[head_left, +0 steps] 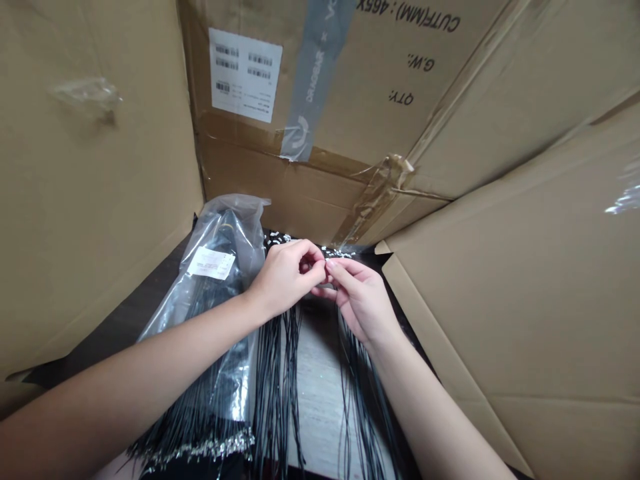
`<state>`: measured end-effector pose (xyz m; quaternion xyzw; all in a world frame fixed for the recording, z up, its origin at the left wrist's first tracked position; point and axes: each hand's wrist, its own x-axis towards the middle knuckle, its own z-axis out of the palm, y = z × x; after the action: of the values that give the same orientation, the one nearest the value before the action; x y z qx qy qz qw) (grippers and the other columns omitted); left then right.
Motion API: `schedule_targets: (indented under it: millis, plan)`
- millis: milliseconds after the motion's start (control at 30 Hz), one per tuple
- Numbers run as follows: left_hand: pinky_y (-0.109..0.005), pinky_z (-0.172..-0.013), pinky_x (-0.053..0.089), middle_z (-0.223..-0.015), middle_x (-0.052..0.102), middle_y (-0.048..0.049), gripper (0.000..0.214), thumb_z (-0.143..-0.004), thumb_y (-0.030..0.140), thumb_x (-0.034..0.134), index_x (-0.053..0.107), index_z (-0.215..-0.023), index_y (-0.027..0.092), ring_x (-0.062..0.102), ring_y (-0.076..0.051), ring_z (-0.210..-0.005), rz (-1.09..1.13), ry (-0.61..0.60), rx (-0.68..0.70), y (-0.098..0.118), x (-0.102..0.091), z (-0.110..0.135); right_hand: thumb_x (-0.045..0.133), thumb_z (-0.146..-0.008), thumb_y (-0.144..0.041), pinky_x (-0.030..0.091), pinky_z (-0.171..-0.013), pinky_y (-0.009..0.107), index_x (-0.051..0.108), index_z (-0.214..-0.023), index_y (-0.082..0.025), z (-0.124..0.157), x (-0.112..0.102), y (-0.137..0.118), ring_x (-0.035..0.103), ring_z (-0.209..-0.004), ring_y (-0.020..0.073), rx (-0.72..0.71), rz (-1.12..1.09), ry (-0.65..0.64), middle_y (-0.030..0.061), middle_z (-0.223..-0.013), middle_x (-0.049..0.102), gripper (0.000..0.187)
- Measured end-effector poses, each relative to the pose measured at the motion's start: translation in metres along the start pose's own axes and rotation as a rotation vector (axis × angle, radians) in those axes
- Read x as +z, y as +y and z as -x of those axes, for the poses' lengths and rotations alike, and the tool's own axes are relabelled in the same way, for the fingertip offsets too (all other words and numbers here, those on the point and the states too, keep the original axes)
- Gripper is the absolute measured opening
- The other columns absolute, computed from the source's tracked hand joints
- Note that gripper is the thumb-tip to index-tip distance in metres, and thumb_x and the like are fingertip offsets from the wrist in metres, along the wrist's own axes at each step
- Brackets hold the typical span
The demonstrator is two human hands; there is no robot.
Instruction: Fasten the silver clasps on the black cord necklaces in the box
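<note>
Fingertips meet in the middle of the head view. My left hand (290,273) is closed in a pinch, and whatever lies between its thumb and finger is hidden. Against it, my right hand (363,297) pinches a tiny white connector (327,262), mostly covered by the fingers. Below my left hand hangs a bundle of thin black wires (273,393). A second bundle of black wires (363,393) runs down beside my right wrist. Small white connectors (339,253) lie at the far ends of the wires, just behind my hands.
A clear plastic bag (240,240) with a white label holds many black wires with silvery ends, under my left forearm. Cardboard walls rise on the left (95,167), at the back (280,193) and on the right (560,280). A pale grey surface (323,387) shows between the bundles.
</note>
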<state>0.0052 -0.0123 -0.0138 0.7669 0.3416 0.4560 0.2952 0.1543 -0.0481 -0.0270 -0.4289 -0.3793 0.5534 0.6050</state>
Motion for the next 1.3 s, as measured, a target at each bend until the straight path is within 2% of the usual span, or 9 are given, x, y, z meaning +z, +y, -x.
schedule_targets:
  millis: [333,833,1300]
  plan:
    - [-0.023,-0.066,0.044,-0.076,0.064,0.0007,0.01,-0.086,0.011,0.06,0.062,-0.077,0.015,0.055,-0.01,-0.068,-0.069,0.011,0.116,-0.0059,0.0014,0.0004,0.094,-0.061,-0.038,0.064,-0.069,0.032,0.077,-0.077,-0.016,0.0007,-0.0007,0.0001,0.059,-0.068,0.0123,0.008,-0.036,-0.017,0.0011,-0.073,0.064,0.033]
    - [-0.023,-0.066,0.045,-0.073,0.068,0.001,0.007,-0.08,0.009,0.064,0.067,-0.075,0.014,0.056,-0.009,-0.064,-0.078,0.099,0.068,-0.0024,0.0016,0.0014,0.092,-0.063,-0.038,0.065,-0.061,0.033,0.078,-0.079,-0.017,0.0004,0.0008,0.0037,0.06,-0.067,0.0139,-0.094,0.025,0.033,0.0025,-0.074,0.066,0.03]
    - [-0.023,-0.064,0.043,-0.076,0.067,0.0001,0.008,-0.085,0.012,0.062,0.064,-0.077,0.014,0.055,-0.01,-0.064,-0.014,0.054,0.073,-0.0027,0.0019,0.0003,0.092,-0.061,-0.032,0.064,-0.056,0.028,0.076,-0.08,-0.018,0.0009,0.0036,0.0028,0.062,-0.063,0.0123,-0.156,0.009,0.08,0.0019,-0.076,0.069,0.028]
